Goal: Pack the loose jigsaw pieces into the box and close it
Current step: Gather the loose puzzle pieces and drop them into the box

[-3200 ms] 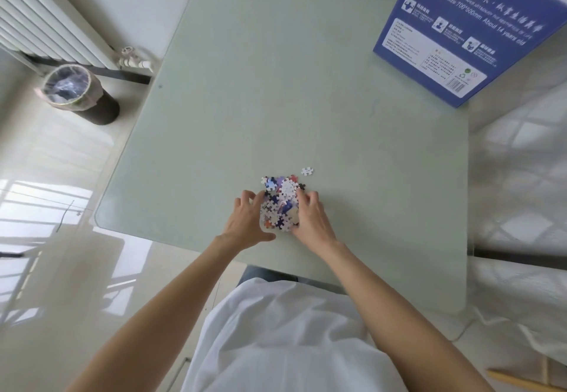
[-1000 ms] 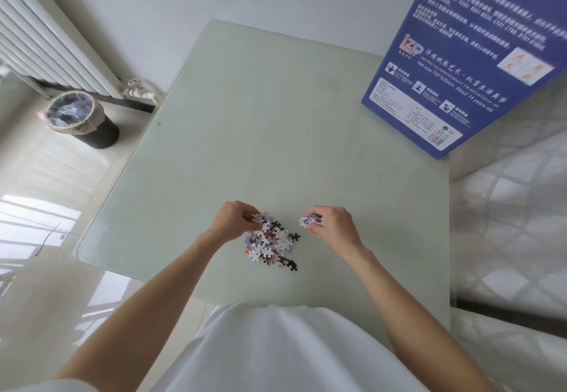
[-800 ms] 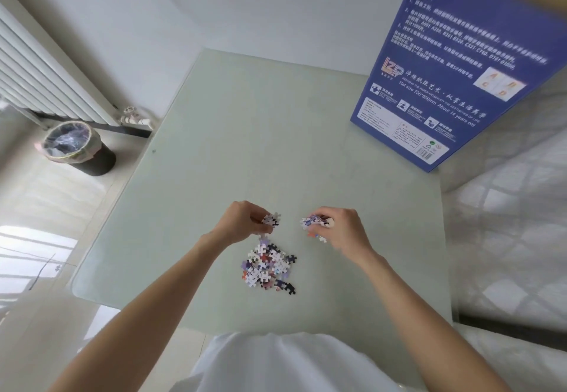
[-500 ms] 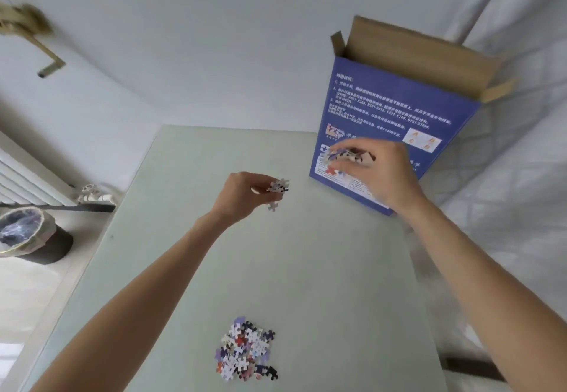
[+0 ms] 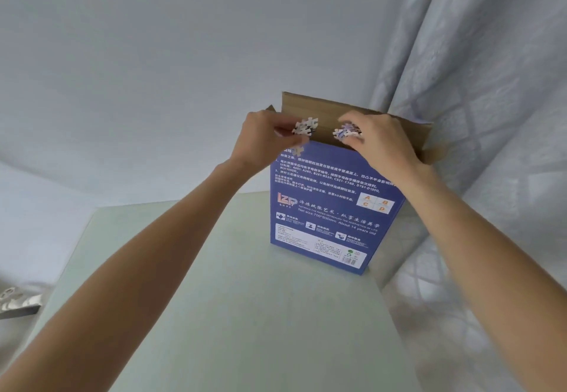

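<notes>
2 hands at box mouth — upright, open end up, left hand and right hand each pinching jigsaw pieces.

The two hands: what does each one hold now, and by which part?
The left hand pinches a small clump of jigsaw pieces by its left edge. The right hand grips another clump from its right side, above the open box.
</notes>
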`<state>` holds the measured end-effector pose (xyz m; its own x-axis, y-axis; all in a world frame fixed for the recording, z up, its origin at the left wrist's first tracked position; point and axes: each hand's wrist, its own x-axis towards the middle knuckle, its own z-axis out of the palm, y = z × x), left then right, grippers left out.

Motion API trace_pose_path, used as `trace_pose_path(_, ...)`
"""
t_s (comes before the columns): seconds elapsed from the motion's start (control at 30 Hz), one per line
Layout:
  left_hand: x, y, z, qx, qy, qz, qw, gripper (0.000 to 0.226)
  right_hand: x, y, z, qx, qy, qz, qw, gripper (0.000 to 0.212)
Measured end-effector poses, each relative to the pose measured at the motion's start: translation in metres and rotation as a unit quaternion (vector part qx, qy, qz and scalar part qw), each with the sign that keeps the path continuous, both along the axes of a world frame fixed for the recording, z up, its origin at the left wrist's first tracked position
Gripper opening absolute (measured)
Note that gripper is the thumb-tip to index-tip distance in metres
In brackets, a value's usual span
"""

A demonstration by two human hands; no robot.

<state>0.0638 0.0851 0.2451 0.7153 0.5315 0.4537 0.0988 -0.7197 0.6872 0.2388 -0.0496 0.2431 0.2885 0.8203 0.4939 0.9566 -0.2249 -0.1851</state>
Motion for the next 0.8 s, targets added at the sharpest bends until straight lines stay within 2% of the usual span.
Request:
trace_pose_path(0.13,0.035,0.008,0.01,0.055,-0.011,-0.004,0.998,0.021,0.016,-0.002,-0.005,-0.005,0.071,0.016,0.997,0.012)
trace_pose_path(0.27,0.059,0.013,0.019,0.215,0.039,-0.051,0.975,0.025,0.023,-0.003,-0.01,-0.022,0.099,0.021,0.995,0.015)
trace_pose_path(0.33,0.067,0.016,0.018,0.259,0.061,-0.068,0.962,0.024,0.024,-0.004,-0.012,-0.022,0.103,0.019,0.994,0.016)
trace_pose_path(0.47,0.079,0.017,0.009,0.258,0.115,-0.085,0.955,0.024,0.023,-0.007,-0.014,-0.005,0.109,-0.01,0.994,0.021)
trace_pose_path(0.8,0.084,0.018,0.011,0.2,0.197,-0.084,0.956,0.016,0.014,-0.007,-0.014,0.025,0.075,-0.049,0.996,0.012)
